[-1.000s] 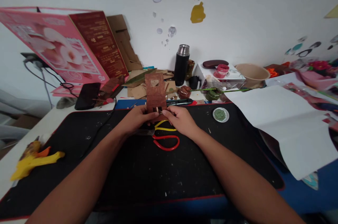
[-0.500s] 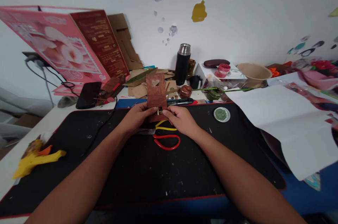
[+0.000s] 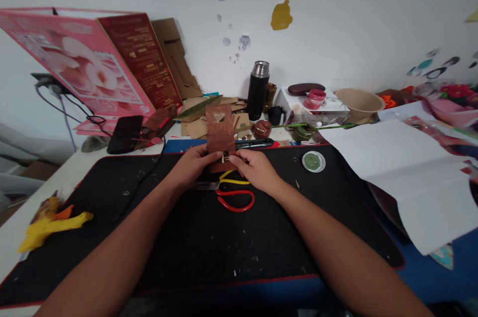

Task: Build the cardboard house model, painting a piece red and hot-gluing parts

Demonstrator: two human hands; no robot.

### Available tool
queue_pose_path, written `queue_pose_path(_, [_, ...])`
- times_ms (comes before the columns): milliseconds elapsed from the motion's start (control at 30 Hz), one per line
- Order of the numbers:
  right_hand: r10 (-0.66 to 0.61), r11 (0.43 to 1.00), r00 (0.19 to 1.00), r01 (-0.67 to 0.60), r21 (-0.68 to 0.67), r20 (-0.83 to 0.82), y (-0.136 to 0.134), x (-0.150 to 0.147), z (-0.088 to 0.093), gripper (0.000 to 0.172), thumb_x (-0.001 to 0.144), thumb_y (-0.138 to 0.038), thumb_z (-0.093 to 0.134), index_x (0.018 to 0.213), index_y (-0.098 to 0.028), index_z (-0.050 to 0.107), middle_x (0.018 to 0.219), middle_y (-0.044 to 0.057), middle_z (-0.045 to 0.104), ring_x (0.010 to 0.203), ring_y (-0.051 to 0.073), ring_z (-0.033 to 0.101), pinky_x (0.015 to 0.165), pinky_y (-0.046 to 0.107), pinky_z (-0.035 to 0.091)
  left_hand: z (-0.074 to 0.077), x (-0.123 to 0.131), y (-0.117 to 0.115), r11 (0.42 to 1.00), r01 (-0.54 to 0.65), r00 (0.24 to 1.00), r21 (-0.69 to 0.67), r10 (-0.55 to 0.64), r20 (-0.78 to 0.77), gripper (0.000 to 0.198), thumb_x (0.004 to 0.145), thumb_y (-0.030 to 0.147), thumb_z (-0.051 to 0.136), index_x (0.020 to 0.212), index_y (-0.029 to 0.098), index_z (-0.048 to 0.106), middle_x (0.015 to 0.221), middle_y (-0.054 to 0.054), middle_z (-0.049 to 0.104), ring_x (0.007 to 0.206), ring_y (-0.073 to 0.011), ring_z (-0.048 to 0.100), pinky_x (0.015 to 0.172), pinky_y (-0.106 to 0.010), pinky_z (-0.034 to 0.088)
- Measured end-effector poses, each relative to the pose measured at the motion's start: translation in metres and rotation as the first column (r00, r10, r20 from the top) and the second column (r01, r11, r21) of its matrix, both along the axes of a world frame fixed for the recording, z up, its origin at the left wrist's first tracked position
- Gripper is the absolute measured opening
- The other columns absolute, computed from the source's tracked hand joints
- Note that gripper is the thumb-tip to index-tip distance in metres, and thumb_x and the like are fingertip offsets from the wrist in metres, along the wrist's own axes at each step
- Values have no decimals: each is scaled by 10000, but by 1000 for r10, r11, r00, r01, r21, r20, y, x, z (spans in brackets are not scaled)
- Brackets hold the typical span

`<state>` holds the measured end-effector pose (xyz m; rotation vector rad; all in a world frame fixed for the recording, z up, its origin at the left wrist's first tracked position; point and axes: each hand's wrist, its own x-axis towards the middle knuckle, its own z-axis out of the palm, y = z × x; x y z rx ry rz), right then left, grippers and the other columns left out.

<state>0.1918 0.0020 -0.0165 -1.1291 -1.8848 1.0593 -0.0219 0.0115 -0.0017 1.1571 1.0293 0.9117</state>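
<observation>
A tall brown-painted cardboard model with a window cut-out near its top stands upright at the far side of the black mat. My left hand grips its base from the left, fingers curled. My right hand pinches the base from the right, beside a small pale stick at the model's lower opening. Red and yellow scissors lie on the mat just below both hands.
A yellow glue gun lies at the left. A black flask, paint pots, a green lid, a beige bowl and cardboard scraps sit behind. White paper covers the right. A phone and cable lie back left.
Both hands stay on the model's base; the model has barely shifted. The view has crept slightly.
</observation>
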Motion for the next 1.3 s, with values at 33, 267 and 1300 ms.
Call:
queue_pose_path(33, [-4,1000,1000,4,-6,3,0,0,0,355,1055,-444,548,792,-213,603,626,-31,570,603,151,513,586,273,347,1,-1,0,1000,12,1000,3,-12,-10,517,680,538,927,1026,181,786,992,-81,811,981,-276,726,896,-395,560])
queue_pose_path(267, [-40,998,997,36,-59,-65,1,0,0,351,1045,-450,547,774,-227,561,596,-40,547,554,150,523,561,274,375,7,-3,-3,992,121,979,20,-116,-170,405,686,484,903,886,184,719,701,23,649,606,-135,549,617,-284,455])
queue_pose_path(1300, [-97,986,982,72,-149,-164,4,-2,-4,533,943,-732,583,735,-243,541,562,-44,512,496,146,483,482,260,386,0,-15,7,998,-61,998,-2,61,-10,521,693,615,898,935,175,760,766,0,717,588,-124,563,596,-257,438])
